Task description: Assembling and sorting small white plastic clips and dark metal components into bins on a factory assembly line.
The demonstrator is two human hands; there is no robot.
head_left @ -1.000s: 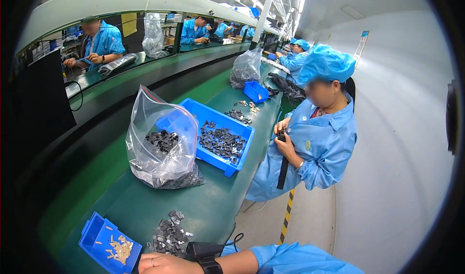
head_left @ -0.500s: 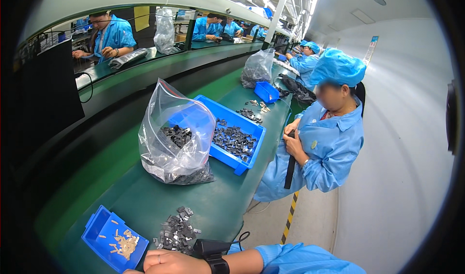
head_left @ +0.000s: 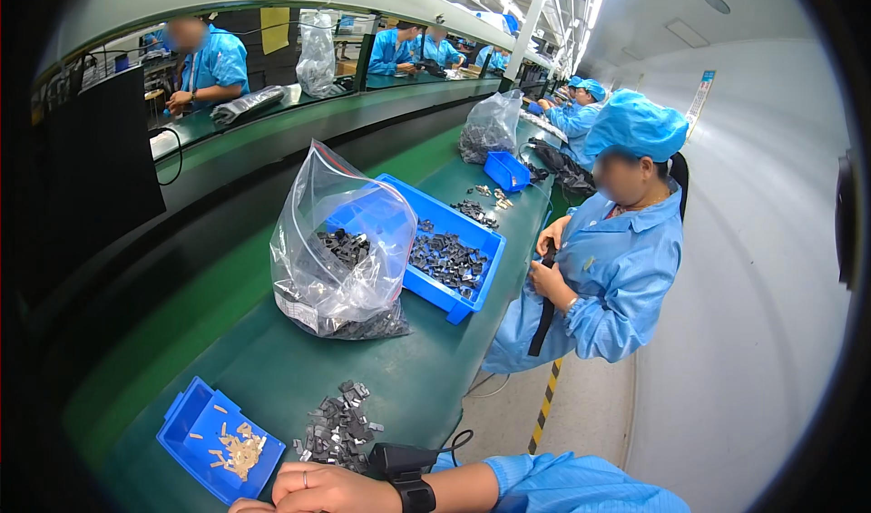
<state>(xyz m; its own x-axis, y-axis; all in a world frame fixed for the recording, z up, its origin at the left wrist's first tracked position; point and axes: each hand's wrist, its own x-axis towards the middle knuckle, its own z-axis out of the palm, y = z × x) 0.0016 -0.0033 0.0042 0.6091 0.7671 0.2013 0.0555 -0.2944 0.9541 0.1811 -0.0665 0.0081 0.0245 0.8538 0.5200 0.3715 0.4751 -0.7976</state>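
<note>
At the lower edge of the head view is my right hand (head_left: 331,490), fingers bent and drawn together, a ring on one of them. Its fingertips run out of the picture, so whatever they hold is hidden. A black strap with a small black box (head_left: 399,463) sits round that wrist, below a blue sleeve. Close beside the hand, a small blue bin (head_left: 186,427) contains loose tan pieces (head_left: 241,452). A heap of small black and grey parts (head_left: 340,429) lies on the green tabletop (head_left: 245,368) just beyond the hand. My left hand is out of the picture.
Farther along stand an upright clear plastic bag (head_left: 340,277) of dark parts and a large blue tray (head_left: 467,304) of black pieces. A co-worker (head_left: 617,250) at the table's right edge holds a black strip (head_left: 544,318). Another small blue bin (head_left: 506,172) stands beyond.
The view has shifted slightly, so the table and its bins sit a little farther right. My right hand stays beside the bin, fingers still bent. The co-worker's hands have shifted on the black strip.
</note>
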